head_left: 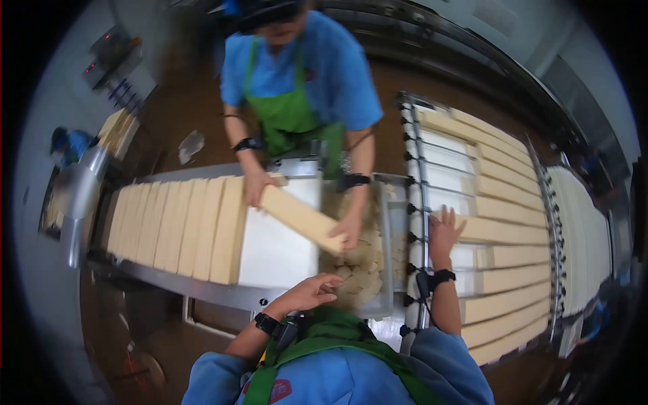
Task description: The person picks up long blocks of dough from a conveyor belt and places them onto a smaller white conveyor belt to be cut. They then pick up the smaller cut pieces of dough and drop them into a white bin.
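The head camera looks forward-down over both hands.

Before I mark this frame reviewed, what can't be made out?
In the head view:
Contact between right hand and pale slab: hidden by the hand.
Scraps in the gray bin: details blurred.
Co-worker's cap: cut off by top edge.
Far-left worker's hands: too small.

Middle barred, room to the left

A long cream block in a co-worker's hands slants ahead of the person's left hand. A hand could pass over the flat white surface, up to the upright cream slabs. A black-knobbed steel rail runs just left of the right hand.
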Demonstrator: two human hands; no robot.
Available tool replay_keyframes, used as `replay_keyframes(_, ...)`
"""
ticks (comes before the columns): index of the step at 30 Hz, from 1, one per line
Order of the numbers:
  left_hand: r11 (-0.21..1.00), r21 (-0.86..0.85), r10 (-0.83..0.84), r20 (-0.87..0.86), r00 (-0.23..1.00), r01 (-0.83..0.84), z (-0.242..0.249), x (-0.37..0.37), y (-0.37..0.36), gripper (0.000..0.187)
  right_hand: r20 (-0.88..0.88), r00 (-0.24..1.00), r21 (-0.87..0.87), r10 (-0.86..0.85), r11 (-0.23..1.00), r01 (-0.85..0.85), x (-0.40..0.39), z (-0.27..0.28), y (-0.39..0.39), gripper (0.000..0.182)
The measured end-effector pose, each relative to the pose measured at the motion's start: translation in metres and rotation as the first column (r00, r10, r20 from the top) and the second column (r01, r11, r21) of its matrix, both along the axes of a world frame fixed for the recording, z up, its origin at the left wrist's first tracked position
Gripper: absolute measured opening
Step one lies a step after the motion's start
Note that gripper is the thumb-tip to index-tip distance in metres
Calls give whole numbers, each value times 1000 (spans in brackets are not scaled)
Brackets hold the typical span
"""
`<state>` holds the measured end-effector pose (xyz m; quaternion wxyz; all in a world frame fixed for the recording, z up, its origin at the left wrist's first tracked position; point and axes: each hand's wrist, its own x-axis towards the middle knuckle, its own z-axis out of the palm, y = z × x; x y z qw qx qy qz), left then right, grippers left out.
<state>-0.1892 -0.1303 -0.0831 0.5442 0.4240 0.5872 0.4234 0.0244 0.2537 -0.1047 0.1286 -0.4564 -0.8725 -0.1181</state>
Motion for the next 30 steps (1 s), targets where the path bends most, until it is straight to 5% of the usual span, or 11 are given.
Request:
replay_keyframes(2, 993, 0, 120, 44, 992, -120, -14, -11, -24, 47, -44, 998, -57, 33, 998, -35, 7, -27, 17, 29)
replay_keyframes(3, 982, 7, 186, 92, 978, -188, -19, -18, -37, 47, 117, 993, -85, 11, 996, -1, 8, -17, 11, 46)
replay_keyframes(6, 824, -33, 567, 27, 824, -566, -37, -41, -78, 38, -77, 997, -207, 11, 978, -27, 10, -8, -5, 67)
replay_keyframes(8, 512, 51, 852, -162, 498, -858, -51, -49, -109, 39, -109, 992, -94, 64, 993, -74, -8, 3, -24, 63)
replay_keyframes(10, 224, 233, 870, -485, 86, -946, -43, -52, -131, 45, -410, 871, 95, 272, 962, -256, -32, 17, -48, 55)
replay_keyframes(13, 204, 359, 688, -714, -127, -911, -56, -59, -155, 65, -509, 725, 46, 464, 856, -515, -120, 31, -120, 43)
replay_keyframes(16, 261, 225, 695, -719, 21, -939, -61, -62, -158, 80, -555, 607, -293, 568, 549, -782, -233, 10, -181, 41)
replay_keyframes(20, 240, 214, 776, -628, 54, -947, -54, -76, -152, 88, -589, 417, -305, 693, 287, -908, -368, -6, -241, 41)
replay_keyframes(25, 244, 129, 776, -620, 114, -961, -47, -87, -148, 88, -399, 480, -280, 781, 394, -875, -473, -36, -262, 49)
replay_keyframes(30, 269, 78, 746, -647, 156, -960, -45, -89, -143, 89, -151, 676, -456, 721, 556, -695, -511, -32, -273, 61)
